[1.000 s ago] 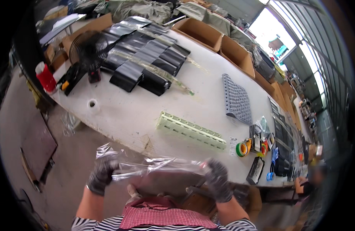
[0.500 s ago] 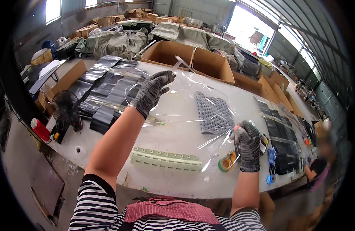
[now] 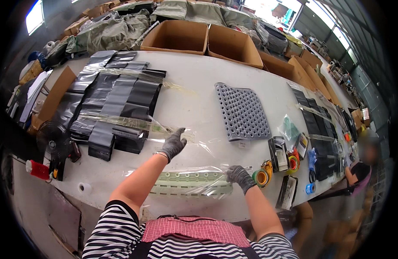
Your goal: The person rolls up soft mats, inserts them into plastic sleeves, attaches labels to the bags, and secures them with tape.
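Both my hands wear dark grey knit gloves. My right hand (image 3: 239, 177) is closed, its fingertips pinching the right end of a clear plastic bag (image 3: 197, 169). The bag's film spreads over a pale green slotted strip (image 3: 186, 189) along the near edge of the table. My left hand (image 3: 175, 145) is held above the table, left of centre, thumb and forefinger apart; glossy film shows close to it, but whether they touch I cannot tell. Beyond my right hand lies a folded grey mat (image 3: 243, 113) full of round holes.
Stacks of black plastic bags (image 3: 119, 97) lie at left, more (image 3: 319, 151) at right. Tape rolls (image 3: 260, 177) and small boxes (image 3: 288, 192) sit right of my right hand. Cardboard boxes (image 3: 175, 36) line the far edge. A small fan (image 3: 52, 138) stands left; a person (image 3: 359, 175) is at far right.
My hands have come down and nearer, bringing the clear bag from mid-air over the table to above the green strip. My view has tilted further down.
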A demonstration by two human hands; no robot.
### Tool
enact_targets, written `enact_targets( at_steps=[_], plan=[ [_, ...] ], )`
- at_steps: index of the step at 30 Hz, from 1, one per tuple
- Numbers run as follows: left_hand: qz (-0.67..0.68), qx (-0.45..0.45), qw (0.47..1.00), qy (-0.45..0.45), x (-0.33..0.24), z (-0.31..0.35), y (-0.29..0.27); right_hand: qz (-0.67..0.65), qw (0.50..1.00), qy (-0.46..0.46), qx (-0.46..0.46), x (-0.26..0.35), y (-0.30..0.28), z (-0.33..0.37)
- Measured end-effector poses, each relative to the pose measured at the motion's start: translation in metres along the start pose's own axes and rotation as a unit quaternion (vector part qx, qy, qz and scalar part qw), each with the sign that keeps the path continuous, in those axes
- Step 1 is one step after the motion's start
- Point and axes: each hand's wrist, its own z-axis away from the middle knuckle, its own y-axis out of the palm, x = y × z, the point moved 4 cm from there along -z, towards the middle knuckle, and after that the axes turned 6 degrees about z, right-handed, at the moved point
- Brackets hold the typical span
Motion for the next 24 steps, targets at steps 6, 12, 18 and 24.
enact_targets(
  at_steps=[6,12,18,24],
  plan=[
    [-0.098,0.091,0.991,0.020,0.026,0.000,0.043,-0.043,0.891,-0.197,-0.407,0.085,-0.042,0.017],
    [-0.231,0.198,0.952,0.038,0.013,0.005,0.041,0.176,0.890,-0.250,-0.337,0.132,-0.010,-0.096],
    [-0.300,0.240,0.923,0.032,0.032,0.008,0.034,0.263,0.926,-0.120,-0.241,0.136,-0.008,-0.156],
    [-0.300,0.244,0.921,0.033,0.032,0.008,0.035,0.267,0.940,-0.069,-0.201,0.146,-0.019,-0.166]
  ],
)
